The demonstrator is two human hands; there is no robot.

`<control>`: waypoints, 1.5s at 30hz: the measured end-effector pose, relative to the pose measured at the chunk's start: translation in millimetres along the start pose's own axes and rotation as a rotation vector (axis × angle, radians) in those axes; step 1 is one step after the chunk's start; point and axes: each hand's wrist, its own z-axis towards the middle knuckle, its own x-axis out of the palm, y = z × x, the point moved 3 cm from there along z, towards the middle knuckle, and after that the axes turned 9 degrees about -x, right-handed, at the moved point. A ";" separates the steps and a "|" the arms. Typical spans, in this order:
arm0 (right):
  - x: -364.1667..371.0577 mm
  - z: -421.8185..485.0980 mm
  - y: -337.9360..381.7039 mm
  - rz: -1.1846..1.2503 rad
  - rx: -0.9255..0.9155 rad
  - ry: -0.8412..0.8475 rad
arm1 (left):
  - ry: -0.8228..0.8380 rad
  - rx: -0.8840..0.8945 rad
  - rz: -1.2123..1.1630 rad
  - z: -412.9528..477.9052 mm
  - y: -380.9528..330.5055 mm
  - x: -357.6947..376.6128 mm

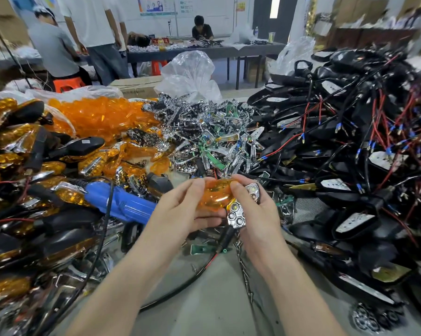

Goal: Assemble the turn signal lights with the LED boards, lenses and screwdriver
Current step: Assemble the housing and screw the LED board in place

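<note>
An amber lens (214, 196) sits low in the middle of the scene, above the near edge of the grey table (216, 301). The left hand (180, 209) grips its left end, thumb on top. The right hand (255, 214) pinches its right end and also holds a chrome reflector (237, 215), which touches the lens.

Just left lies a blue power screwdriver (117, 202) with a black cord. Finished amber lights (13, 141) heap at far left, loose lenses (100, 115) behind them, chrome reflectors and green boards (204, 134) in the centre, and black housings (350, 132) with red and blue wires at right.

The posters (156, 4) on the far wall and a red sign (160, 41) are too blurred to read.
</note>
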 end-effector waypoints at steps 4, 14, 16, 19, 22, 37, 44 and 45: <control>1.4 -0.6 2.5 -0.045 -0.028 0.052 | 0.147 -0.135 -0.058 -1.7 -6.4 -12.4; 3.0 -2.8 6.6 -0.155 -0.064 0.215 | 0.347 -0.275 -0.147 -5.3 -6.1 -23.1; 7.0 -3.0 4.9 -0.046 0.049 0.176 | 0.270 -0.126 -0.197 -5.1 3.6 -24.3; 9.9 -0.7 7.0 0.260 0.221 0.095 | 0.054 0.111 -0.021 -8.5 13.9 -23.6; 11.7 -1.4 13.5 0.364 0.230 0.088 | 0.039 0.214 0.140 -14.9 16.9 -16.6; 12.2 -8.5 23.1 0.337 0.119 0.161 | 0.068 0.289 0.156 -19.0 23.5 -10.2; 13.5 -12.7 25.0 0.282 0.072 0.187 | 0.056 0.304 0.199 -21.4 23.4 -8.2; 13.5 -13.2 25.4 0.275 0.064 0.196 | 0.052 0.305 0.203 -21.8 23.3 -6.9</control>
